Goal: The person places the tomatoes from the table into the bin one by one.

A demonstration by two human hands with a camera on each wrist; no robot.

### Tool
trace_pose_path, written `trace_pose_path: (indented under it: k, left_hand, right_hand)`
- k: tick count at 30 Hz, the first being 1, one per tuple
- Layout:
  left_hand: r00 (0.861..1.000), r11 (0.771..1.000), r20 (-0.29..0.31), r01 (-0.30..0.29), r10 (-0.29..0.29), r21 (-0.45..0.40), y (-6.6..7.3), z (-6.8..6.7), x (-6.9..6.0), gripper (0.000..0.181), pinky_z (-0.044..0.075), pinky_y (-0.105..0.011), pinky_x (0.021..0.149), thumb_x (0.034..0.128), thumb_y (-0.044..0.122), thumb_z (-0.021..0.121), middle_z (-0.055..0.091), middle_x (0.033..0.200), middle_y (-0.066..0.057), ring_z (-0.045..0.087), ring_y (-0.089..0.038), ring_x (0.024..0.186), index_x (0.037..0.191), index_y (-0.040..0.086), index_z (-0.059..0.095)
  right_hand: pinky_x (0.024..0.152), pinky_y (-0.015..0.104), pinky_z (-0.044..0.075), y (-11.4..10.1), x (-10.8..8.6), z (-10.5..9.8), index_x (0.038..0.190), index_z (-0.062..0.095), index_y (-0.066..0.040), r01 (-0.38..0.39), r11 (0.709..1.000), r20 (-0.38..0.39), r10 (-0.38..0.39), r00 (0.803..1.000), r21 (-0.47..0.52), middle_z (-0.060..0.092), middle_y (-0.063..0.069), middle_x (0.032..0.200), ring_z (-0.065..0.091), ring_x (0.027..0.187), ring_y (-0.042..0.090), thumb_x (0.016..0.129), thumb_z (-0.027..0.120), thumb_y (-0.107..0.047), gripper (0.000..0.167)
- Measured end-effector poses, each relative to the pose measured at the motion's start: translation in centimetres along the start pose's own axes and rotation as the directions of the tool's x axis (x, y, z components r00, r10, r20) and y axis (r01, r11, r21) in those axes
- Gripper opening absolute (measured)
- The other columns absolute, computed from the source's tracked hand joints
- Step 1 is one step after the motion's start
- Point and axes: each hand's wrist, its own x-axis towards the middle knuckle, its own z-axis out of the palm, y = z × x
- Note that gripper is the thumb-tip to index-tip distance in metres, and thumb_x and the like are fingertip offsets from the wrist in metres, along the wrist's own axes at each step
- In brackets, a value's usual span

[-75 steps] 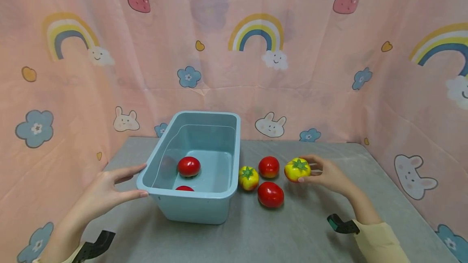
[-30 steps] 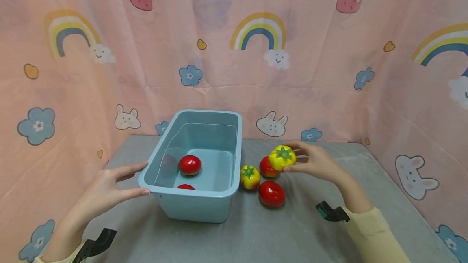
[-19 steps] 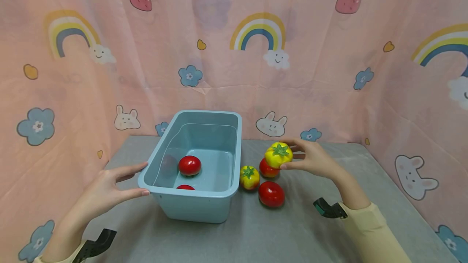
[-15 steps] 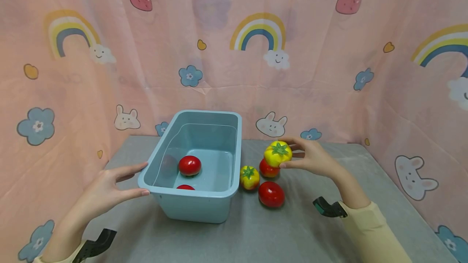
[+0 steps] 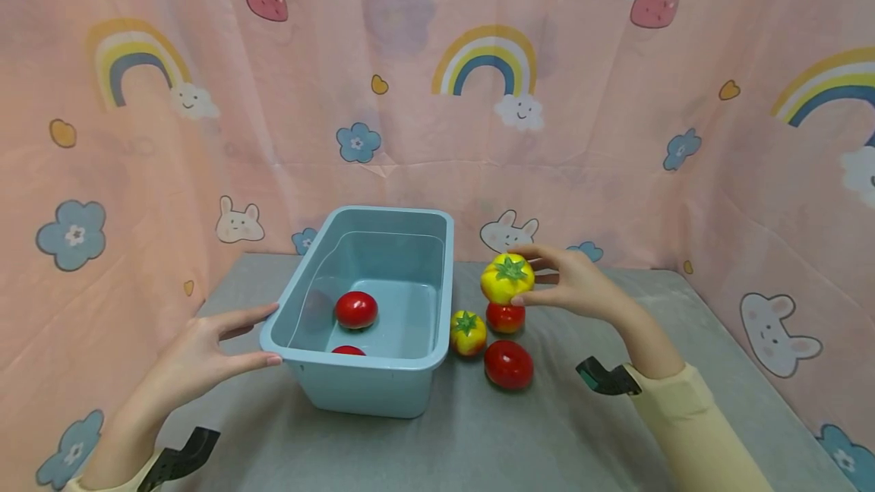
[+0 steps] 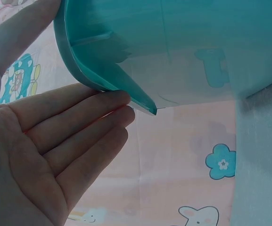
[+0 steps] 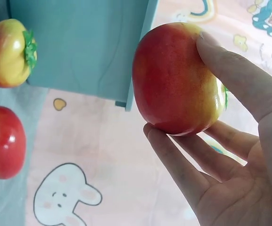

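Note:
My right hand (image 5: 570, 283) pinches a toy tomato (image 5: 507, 278), with the thumb on one side and fingertips on the other. The tomato is yellow around its green leafy top; its red underside (image 7: 166, 80) shows in the right wrist view. It hangs above the table, right of a light blue plastic bin (image 5: 369, 384). My left hand (image 5: 205, 355) touches the bin's near left corner, thumb and straight fingers on the rim (image 6: 86, 82). Inside the bin lie a red tomato (image 5: 356, 310) and another red one (image 5: 349, 351), partly hidden by the near wall.
Right of the bin on the grey table (image 5: 519, 446) lie a yellow tomato (image 5: 468, 333) close to its wall, a red tomato (image 5: 506, 317) partly behind the held one, and another red tomato (image 5: 509, 364) nearer. A pink patterned curtain (image 5: 287, 173) surrounds the table.
My right hand has lifted the yellow-topped tomato and carried it left, towards the bin, over the red tomato behind. The left hand stays at the bin's rim.

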Motion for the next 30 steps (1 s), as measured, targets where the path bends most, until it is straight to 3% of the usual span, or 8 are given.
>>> trace_pose_path:
  k: [30]
  left_hand:
    - [1.000,1.000,-0.012,-0.006,0.006,0.008,0.0,0.1,0.0,0.070,0.054,-0.055,0.079,0.0726,0.047,0.078,0.064,0.123,-0.011,0.060,-0.042,0.110,0.130,0.013,0.059]
  right_hand:
    - [0.086,0.040,0.055,-5.0,3.8,0.1,0.131,0.054,-0.016,0.122,0.992,0.050,-0.123,0.991,0.014,0.060,0.001,0.126,0.061,0.111,0.024,0.074,0.082,-0.031,0.066]
